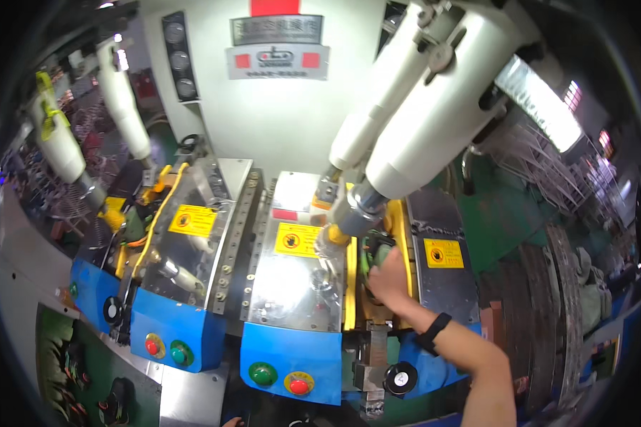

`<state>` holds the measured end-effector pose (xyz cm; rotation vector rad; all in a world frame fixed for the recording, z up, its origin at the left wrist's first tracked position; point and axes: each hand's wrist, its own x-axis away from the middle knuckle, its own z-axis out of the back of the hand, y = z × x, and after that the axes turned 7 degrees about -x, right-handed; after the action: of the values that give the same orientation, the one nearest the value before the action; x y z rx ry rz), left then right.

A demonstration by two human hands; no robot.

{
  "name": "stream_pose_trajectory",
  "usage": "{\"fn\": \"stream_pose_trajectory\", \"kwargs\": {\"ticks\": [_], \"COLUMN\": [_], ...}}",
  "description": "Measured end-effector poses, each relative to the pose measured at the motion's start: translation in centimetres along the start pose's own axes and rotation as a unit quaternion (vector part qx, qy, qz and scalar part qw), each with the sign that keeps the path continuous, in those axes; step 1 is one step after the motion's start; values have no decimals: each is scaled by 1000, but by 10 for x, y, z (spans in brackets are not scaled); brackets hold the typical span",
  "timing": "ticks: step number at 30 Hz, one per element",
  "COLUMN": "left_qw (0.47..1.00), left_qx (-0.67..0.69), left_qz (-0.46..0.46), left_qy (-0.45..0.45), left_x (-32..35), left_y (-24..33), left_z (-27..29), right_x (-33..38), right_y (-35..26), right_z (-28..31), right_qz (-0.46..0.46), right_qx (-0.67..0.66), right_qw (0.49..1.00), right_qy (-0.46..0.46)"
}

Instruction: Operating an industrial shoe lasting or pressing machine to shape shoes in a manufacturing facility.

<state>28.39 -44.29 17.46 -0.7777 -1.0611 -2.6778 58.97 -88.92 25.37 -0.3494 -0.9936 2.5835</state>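
Note:
My right hand (392, 282) reaches into the right-hand station of a pressing machine, a black band around its wrist. Its fingers are closed on a dark shoe (378, 250) with green trim, which sits between yellow side pads (351, 279). Part of the shoe is hidden by the hand and by the white press cylinder (421, 121) above it. Only a small bit of my left hand (233, 422) shows at the bottom edge, and its fingers cannot be made out.
Blue control panels with a green button (263, 373) and a red button (300, 384) front the machine. A black round knob (400, 379) sits below the right station. The left station holds another dark shoe (134, 226) under a cylinder. More shoes (115, 402) lie at lower left.

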Motion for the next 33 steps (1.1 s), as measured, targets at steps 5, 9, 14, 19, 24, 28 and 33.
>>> {"fn": "stream_pose_trajectory", "kwargs": {"ticks": [5,9,14,19,24,28,33], "left_qw": [995,994,977,993,984,981,987], "left_qx": [-44,-53,-52,10,14,95,74], "left_qz": [-63,-76,-207,-117,-180,-158,-136], "left_qy": [-61,-57,-25,19,-4,55,51], "left_x": [-5,-22,-29,-10,-4,11,22], "left_y": [12,22,0,-55,-77,-72,-77], "left_z": [17,16,27,43,44,42,33], "right_x": [8,-3,30,176,251,259,336], "right_y": [16,18,-44,-147,-178,-178,-192], "right_z": [-11,-6,19,-20,-128,-139,-139], "right_qz": [61,53,-43,363,340,377,408], "right_qx": [-31,-24,25,64,179,189,-63], "right_qw": [996,998,999,929,901,891,872], "right_qy": [51,39,6,-45,-203,-168,-263]}}
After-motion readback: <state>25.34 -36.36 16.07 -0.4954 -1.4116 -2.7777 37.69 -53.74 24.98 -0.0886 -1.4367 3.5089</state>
